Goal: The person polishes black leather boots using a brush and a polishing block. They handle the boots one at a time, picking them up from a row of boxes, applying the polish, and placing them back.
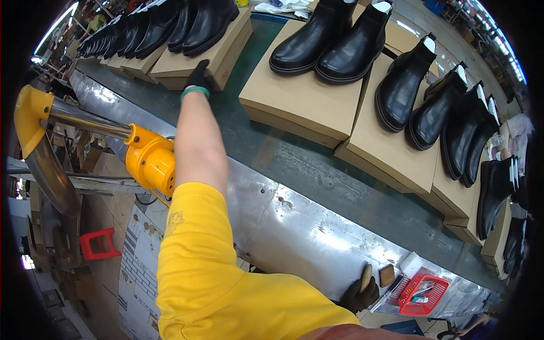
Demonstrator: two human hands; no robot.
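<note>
Gloved left hand (pixel 199 76) flat on a cardboard box (pixel 195 59), right hand (pixel 360 294) clamped on a wooden-handled tool (pixel 366 277), green conveyor belt (pixel 294 164) between.

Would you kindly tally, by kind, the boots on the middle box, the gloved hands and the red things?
Black boots on the middle box: 2
Gloved hands, left hand and right hand with tan tool: 2
Red basket: 1
Red stool: 1
Total: 6

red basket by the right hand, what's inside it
The red basket holds a few small items, too small to identify. Its bottom is covered by them. The gloved right hand grips a wooden handle beside it.
</note>
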